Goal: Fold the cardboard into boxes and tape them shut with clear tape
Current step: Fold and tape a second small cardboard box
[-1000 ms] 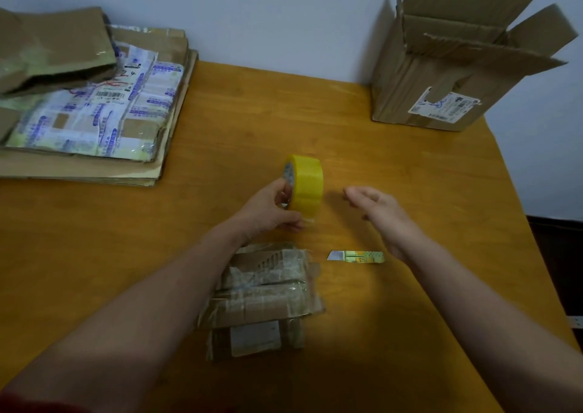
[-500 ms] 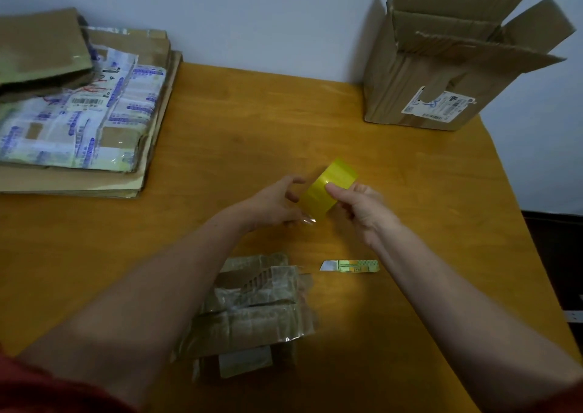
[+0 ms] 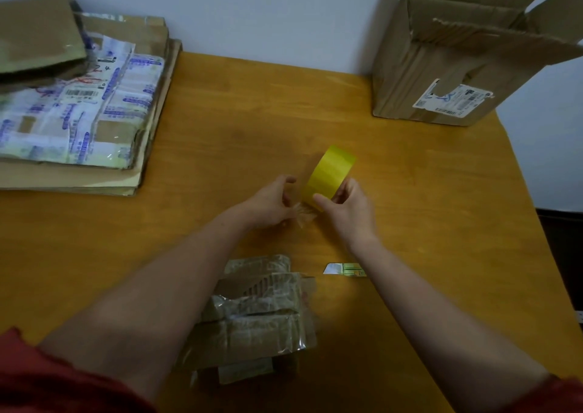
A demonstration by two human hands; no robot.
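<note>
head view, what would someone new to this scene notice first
The yellow tape roll over the middle of the table draws the eye first: the right hand grips it while the left hand pinches its loose end. Next come the open cardboard box standing at the far right corner and the stack of flattened cardboard at the far left.

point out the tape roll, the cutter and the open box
tape roll (image 3: 331,173), head view, yellow outer band
cutter (image 3: 348,269), head view, green handle
open box (image 3: 419,78), head view, front wall
</note>
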